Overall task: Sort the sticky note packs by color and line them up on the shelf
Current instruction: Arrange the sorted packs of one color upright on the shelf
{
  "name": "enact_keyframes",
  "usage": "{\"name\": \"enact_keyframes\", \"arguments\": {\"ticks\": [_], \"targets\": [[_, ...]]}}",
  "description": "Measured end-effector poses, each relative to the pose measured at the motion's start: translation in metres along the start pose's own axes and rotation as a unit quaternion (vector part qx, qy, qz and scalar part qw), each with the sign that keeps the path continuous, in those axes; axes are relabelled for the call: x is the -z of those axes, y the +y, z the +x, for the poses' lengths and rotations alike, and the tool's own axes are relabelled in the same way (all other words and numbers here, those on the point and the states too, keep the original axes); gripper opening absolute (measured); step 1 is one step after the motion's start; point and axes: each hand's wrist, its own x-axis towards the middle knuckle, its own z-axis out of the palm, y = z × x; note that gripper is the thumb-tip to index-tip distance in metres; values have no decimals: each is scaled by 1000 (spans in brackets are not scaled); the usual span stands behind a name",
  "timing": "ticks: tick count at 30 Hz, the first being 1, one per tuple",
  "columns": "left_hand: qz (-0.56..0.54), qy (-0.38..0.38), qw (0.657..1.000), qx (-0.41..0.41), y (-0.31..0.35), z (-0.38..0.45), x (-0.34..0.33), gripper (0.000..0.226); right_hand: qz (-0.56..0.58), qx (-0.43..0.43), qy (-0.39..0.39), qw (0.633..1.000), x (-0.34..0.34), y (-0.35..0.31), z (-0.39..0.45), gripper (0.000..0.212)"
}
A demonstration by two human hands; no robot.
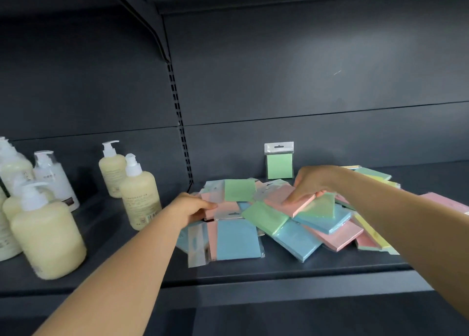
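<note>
Cream pump bottles [47, 236] stood well to the left of the left hand [193, 207]. That hand's fingers [206, 205] curled onto the edge of a pink pack [212, 208] at the near-left side of the heap of sticky note packs [291, 224] on the dark shelf [253, 272]. The right hand [311, 183] pinched a green pack [321, 206] just below its fingertips [291, 201], over a pink one. Behind those fingers, one green pack [280, 166] stood upright against the back panel.

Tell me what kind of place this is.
Probably a shop aisle: dark metal shelf with a slotted upright, pump bottles lined up, and hang-tab sticky note packs in a loose heap.
</note>
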Motion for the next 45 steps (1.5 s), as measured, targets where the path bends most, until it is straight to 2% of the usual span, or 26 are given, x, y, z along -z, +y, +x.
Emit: {"name": "enact_keyframes", "arguments": {"ticks": [2,4,9,16,19,23,26,31,34,36,39,45], "targets": [[-11,9,1000,8,2,-1,4,41,36,-4,-8,999,0,0,3,51],[-17,18,1000,12,4,-5,10,36,106,-2,-12,994,0,2,4,39],[-17,73,997,-6,12,-29,25,19,274,35,-4,961,0,1,-5,12],[-86,146,983,-63,16,-78,29,25,386,54,51,920,5,1,-56,16],[-99,140,980,-101,21,-111,20,23,412,69,98,903,7,9,-92,24],[-104,91,980,-141,22,-159,-2,30,464,89,131,872,3,33,-139,18],[-99,64,981,-152,12,-193,-28,25,526,87,135,835,-4,57,-179,18],[-127,30,983,-132,-8,-248,-80,38,514,77,175,837,-23,106,-241,18],[-148,10,982,-118,-18,-275,-111,23,524,72,179,829,-32,137,-273,18],[-158,-3,981,-113,-22,-291,-132,23,528,63,182,828,-37,156,-290,23],[-145,-19,983,-109,-22,-307,-161,39,534,52,195,821,-39,182,-309,22],[-125,-46,984,-121,-8,-318,-223,43,552,38,233,800,-31,244,-336,16]]}}
